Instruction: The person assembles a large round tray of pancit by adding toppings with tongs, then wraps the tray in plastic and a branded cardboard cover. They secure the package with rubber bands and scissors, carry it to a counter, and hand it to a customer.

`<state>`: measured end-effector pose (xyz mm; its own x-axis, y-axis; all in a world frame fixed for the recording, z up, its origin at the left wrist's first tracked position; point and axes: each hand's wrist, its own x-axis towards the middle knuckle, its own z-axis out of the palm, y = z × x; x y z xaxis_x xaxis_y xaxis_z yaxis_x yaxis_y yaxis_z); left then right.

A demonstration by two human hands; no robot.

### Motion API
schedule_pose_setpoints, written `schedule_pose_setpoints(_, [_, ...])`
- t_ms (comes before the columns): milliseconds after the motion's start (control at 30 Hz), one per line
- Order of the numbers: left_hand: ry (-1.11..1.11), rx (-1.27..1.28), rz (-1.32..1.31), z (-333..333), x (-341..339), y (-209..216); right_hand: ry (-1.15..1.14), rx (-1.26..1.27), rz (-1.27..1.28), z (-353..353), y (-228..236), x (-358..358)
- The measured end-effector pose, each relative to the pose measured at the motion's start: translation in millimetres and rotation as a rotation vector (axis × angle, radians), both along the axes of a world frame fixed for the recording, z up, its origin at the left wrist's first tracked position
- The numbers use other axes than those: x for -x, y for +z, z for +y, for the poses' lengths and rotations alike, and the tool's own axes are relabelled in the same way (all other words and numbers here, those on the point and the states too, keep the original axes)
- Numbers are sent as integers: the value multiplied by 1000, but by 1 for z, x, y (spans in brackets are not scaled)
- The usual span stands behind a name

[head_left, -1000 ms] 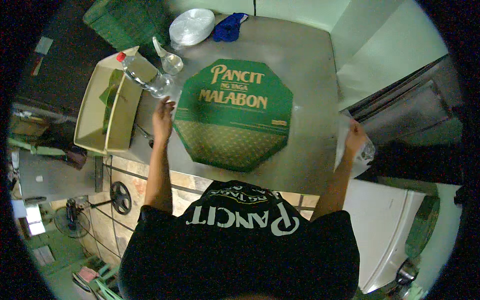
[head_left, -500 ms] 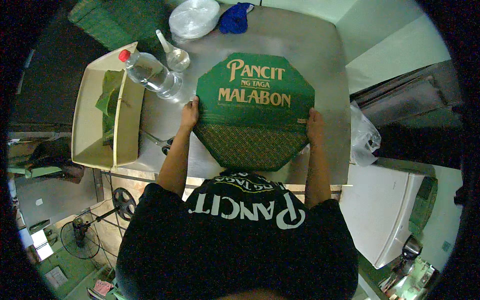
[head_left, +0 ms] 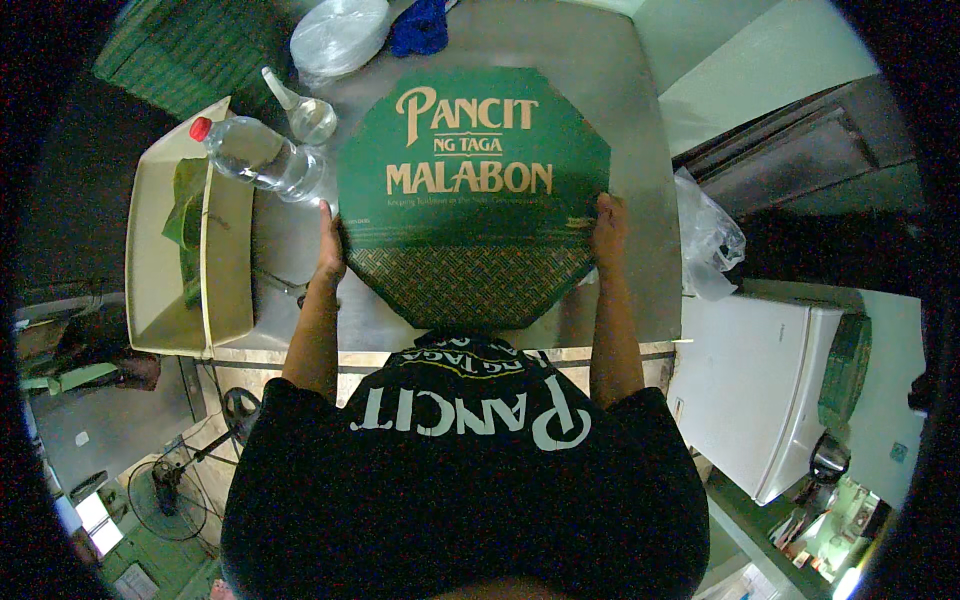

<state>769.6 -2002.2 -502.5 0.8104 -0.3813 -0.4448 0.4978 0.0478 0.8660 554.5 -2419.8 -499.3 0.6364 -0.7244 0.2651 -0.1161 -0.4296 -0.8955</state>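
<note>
A green octagonal cardboard food box [head_left: 470,225] with pale printing and a woven-pattern band is held by its sides in front of my chest, over the metal table. My left hand [head_left: 331,243] grips its left edge, the fingers mostly hidden behind it. On the opposite edge my right hand [head_left: 609,228] is closed with its fingertips on the rim. Scissors [head_left: 285,287] lie beside my left wrist, partly covered by it. Just beyond my left hand is a clear plastic bottle [head_left: 262,157] with a red cap, lying tilted.
A cream bin [head_left: 228,265] holding green leaves [head_left: 186,215] stands at the left. Behind the bottle are a clear round-bodied bottle [head_left: 311,120], wrapped white plastic discs [head_left: 338,38] and a blue cloth [head_left: 420,27]. A plastic bag [head_left: 708,240] hangs off the right edge of the metal table [head_left: 640,130].
The box looks larger and nearer, lifted toward me with both hands still on it. The whole view has shifted, so the table things sit further left.
</note>
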Motion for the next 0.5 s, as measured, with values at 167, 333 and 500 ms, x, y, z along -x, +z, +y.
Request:
schedule_pose_setpoints(167, [74,-55,-457,3,56,19,99,-358,-82,8,29,45])
schedule_pose_setpoints(333, [267,-292,-468,25,94,38,113,-394,-112,4,25,82])
schedule_pose_setpoints(500, [574,-590,-902,72,158,-12,359,-1114,-472,-22,18,165])
